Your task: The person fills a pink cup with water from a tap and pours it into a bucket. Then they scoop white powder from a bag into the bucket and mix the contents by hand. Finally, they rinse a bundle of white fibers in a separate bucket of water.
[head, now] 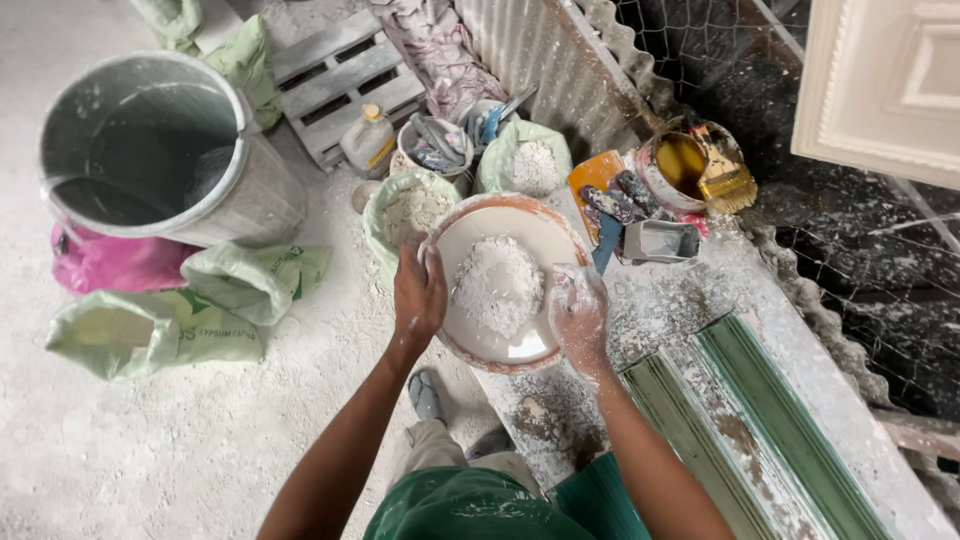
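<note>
A round reddish bowl [520, 208] coated white inside holds a heap of white plaster powder [497, 284] over pale liquid. My left hand [417, 297] grips the bowl's left rim, thumb over the edge. My right hand [578, 313], caked in white powder, rests on the bowl's right rim with its fingers curled inward. The bowl sits at the end of a dusty workbench [690, 300].
A large grey bin [150, 150] stands at the left with green sacks [180, 325] and a pink bag below it. Open bags of powder [410, 205], a tub of yellow liquid with a brush [700, 165], scrapers and a long green mould [760, 420] surround the bowl.
</note>
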The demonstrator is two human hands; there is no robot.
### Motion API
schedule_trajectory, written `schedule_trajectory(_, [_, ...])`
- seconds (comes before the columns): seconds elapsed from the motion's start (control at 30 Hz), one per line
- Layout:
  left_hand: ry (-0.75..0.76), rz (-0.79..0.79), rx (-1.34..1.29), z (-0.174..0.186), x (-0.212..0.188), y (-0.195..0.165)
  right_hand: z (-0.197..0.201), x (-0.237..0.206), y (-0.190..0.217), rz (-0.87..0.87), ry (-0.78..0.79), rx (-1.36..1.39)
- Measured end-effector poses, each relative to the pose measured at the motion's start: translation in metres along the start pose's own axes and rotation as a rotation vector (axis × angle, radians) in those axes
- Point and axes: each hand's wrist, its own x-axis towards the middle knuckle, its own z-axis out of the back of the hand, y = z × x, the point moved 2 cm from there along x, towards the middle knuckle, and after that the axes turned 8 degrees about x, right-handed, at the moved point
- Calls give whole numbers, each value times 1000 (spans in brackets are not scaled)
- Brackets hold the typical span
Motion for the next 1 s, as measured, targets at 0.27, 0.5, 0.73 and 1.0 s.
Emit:
schedule_trajectory(0.27, [62, 114, -96, 2, 3, 16, 5, 1, 19, 14, 1, -11])
schedule_trajectory(0.5, [147, 215, -144, 12, 5, 18, 10, 5, 42, -99, -10, -212])
schedule_trajectory(0.73, [142, 110, -188, 19, 6, 27, 4, -1, 52, 5, 190, -411])
schedule_trajectory(1.0, [180, 111, -87, 23, 9, 34, -6, -16, 32, 0, 281, -607])
